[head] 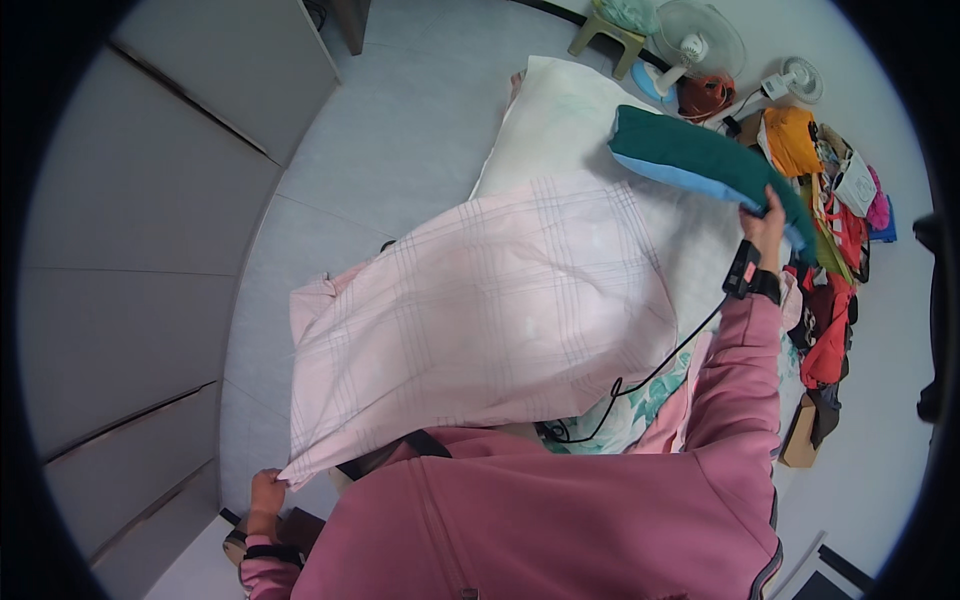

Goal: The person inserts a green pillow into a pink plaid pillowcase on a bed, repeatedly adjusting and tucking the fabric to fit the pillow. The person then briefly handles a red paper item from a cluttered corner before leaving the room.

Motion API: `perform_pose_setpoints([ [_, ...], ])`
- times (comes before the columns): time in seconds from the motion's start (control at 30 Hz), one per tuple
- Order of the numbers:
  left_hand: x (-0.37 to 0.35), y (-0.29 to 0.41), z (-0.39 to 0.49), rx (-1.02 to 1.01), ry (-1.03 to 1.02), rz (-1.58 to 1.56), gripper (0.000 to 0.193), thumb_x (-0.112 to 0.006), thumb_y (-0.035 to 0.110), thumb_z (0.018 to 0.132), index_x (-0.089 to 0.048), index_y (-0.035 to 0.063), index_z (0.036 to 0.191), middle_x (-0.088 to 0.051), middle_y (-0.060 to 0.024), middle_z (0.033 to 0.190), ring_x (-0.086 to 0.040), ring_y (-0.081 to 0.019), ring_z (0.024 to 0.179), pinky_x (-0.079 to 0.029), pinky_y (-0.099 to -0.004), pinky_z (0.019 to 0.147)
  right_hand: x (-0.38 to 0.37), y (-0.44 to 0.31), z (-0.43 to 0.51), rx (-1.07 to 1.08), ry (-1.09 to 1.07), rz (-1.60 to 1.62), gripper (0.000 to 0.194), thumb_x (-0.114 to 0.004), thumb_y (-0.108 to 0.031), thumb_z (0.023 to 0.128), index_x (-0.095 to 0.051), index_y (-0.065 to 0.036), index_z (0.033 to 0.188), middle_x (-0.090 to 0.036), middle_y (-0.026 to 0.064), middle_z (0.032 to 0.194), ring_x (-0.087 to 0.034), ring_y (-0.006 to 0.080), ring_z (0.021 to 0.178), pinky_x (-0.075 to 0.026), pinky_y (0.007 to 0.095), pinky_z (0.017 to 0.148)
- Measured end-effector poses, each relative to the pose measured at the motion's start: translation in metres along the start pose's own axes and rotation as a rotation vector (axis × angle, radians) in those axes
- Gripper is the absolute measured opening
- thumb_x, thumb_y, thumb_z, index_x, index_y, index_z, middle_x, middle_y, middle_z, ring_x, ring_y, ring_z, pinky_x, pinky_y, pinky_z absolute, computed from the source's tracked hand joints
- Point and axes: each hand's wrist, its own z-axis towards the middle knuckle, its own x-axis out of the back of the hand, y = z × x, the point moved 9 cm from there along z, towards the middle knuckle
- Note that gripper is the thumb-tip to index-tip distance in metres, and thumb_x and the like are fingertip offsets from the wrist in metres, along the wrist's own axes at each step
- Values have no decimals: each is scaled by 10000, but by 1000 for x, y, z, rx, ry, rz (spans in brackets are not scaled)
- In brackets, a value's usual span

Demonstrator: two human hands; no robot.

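Observation:
A pale pink plaid cloth [480, 307] spreads across the middle, draped over the near part of a bed. My left hand [267, 491] pinches its corner low on the left, pulling the edge taut. On the right my right hand [765, 225] grips the lower edge of a dark green pillow [690, 146] with a light blue underside. The pillow is tilted above a white cloth-covered surface [566, 112] at the far end of the bed. A device with a black cable [660, 367] is strapped to my right wrist.
Grey cabinets [142, 202] line the left beside tiled floor [367, 135]. Fans [694, 49] and a plastic stool [611, 37] stand at the far end. Piled bags and clothes [829, 330] run along the right wall. Green-and-white floral bedding [637, 412] shows near me.

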Motion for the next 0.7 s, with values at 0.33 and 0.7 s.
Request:
perform_pose_setpoints([
  [0.33,-5,252,19,-534,-170,-170,517,-580,-80,724,-634,38,1224,-614,-125,1156,-584,-279,1104,-449,-346,986,-66,-239,-134,89,-84,311,390,-731,-62,862,-635,33,1228,-686,180,1189,-681,317,1068,-530,412,1003],
  [0.7,-126,447,15,-974,-497,113,352,-632,67,834,-689,105,1179,-590,-130,1033,-585,-314,995,-477,-385,882,-97,21,-189,-436,-365,-437,462,-744,-289,889,-644,11,1226,-696,74,1043,-650,155,896,-517,315,833],
])
